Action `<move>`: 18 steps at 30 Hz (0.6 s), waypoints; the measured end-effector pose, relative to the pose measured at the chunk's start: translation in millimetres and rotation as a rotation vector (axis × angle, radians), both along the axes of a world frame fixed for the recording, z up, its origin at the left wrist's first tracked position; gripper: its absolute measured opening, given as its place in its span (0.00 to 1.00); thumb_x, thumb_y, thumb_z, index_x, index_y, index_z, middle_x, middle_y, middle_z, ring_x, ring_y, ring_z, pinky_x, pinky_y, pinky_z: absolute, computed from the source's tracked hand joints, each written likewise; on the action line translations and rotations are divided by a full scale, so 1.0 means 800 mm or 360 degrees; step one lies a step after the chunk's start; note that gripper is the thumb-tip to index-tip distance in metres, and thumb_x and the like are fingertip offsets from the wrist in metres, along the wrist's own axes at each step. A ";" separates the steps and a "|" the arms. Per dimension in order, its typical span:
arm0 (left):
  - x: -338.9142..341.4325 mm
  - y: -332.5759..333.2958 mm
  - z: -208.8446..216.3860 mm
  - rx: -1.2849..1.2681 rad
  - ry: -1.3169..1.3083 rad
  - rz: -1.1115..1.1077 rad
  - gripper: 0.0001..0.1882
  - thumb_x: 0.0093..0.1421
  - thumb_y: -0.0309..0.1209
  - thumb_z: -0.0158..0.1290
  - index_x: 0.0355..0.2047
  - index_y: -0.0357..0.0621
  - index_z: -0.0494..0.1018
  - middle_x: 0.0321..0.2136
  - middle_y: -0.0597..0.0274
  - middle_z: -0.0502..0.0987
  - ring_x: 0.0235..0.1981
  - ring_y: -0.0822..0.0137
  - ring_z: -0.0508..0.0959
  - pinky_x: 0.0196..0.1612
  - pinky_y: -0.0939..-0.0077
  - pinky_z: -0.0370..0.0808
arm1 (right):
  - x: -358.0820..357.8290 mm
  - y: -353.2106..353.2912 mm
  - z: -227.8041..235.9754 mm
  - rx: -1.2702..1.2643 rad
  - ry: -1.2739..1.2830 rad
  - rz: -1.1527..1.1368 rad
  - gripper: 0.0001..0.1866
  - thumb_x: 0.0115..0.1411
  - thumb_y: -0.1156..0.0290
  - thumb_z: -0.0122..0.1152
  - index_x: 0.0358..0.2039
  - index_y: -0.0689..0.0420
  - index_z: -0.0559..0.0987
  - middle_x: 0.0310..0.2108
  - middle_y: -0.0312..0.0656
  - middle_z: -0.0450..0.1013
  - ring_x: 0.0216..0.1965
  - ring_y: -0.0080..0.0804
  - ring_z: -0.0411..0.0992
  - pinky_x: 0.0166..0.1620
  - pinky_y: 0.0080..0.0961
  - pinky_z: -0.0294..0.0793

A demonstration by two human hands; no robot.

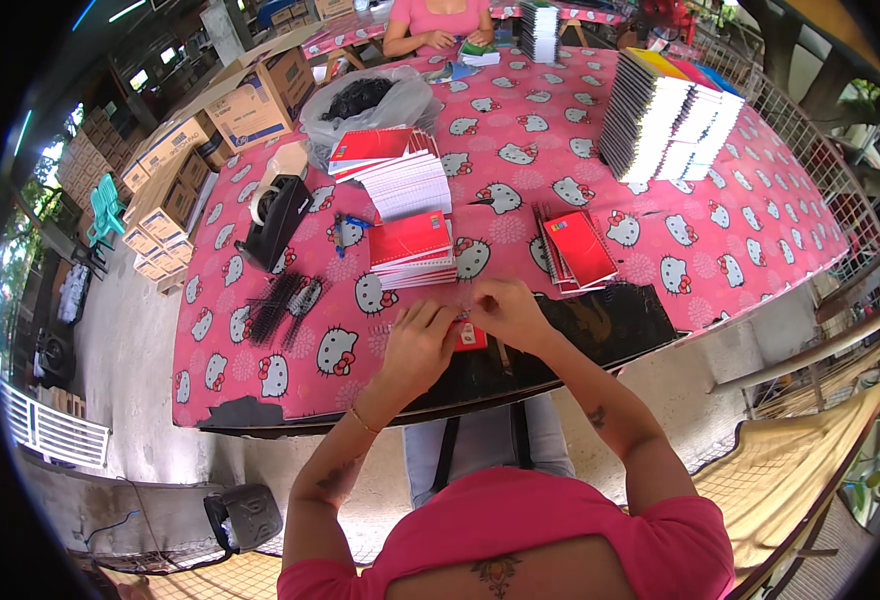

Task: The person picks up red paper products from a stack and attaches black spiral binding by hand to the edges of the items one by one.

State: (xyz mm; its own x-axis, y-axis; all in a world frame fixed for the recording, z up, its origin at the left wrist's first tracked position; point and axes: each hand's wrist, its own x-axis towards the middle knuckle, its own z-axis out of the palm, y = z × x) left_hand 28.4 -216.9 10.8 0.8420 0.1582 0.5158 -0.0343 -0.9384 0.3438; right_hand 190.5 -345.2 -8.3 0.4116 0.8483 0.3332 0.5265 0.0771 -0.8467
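Observation:
At the table's near edge, a small red notebook (472,338) lies partly hidden beneath my hands. My left hand (422,345) is closed on its left side with fingers bent. Just above its top right, my right hand (512,312) is pinched; whatever its fingertips hold is too small to make out. Right beyond my hands sits a stack of unbound red-covered notebooks (412,240), with a taller stack of white pages and red covers (405,180) behind. To the right lie a few spiral-bound red notebooks (580,250). Loose black binding coils (285,308) lie to the left.
A black tape dispenser (278,222) and a blue tool (348,232) stand left of the stacks. Beyond is a plastic bag (390,100) of black coils. Tall spiral notebook piles (670,125) rise at far right. Cardboard boxes (250,105) line the left; another person (440,25) sits opposite.

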 end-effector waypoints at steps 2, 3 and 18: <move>0.003 -0.005 0.016 -0.0078 -0.0025 -0.0116 0.13 0.55 0.26 0.61 0.42 0.40 0.76 0.37 0.54 0.77 0.39 0.51 0.77 0.42 0.59 0.73 | -0.001 -0.003 -0.006 0.0133 0.0100 -0.0116 0.08 0.58 0.72 0.64 0.35 0.61 0.79 0.29 0.39 0.77 0.29 0.25 0.74 0.34 0.27 0.74; 0.002 -0.001 0.032 -0.0143 -0.0047 -0.0203 0.14 0.55 0.25 0.61 0.42 0.40 0.76 0.37 0.54 0.77 0.39 0.51 0.77 0.42 0.59 0.73 | -0.009 -0.004 0.001 0.0261 0.0297 0.0016 0.09 0.58 0.71 0.64 0.38 0.61 0.79 0.30 0.41 0.77 0.29 0.27 0.74 0.34 0.28 0.74; 0.024 0.121 -0.024 0.0611 -0.0170 0.0148 0.25 0.47 0.20 0.53 0.49 0.35 0.73 0.44 0.49 0.77 0.45 0.51 0.77 0.47 0.59 0.75 | 0.084 -0.102 0.000 -0.0549 -0.1310 -0.0735 0.51 0.51 0.45 0.67 0.69 0.57 0.57 0.71 0.49 0.51 0.72 0.50 0.46 0.69 0.57 0.43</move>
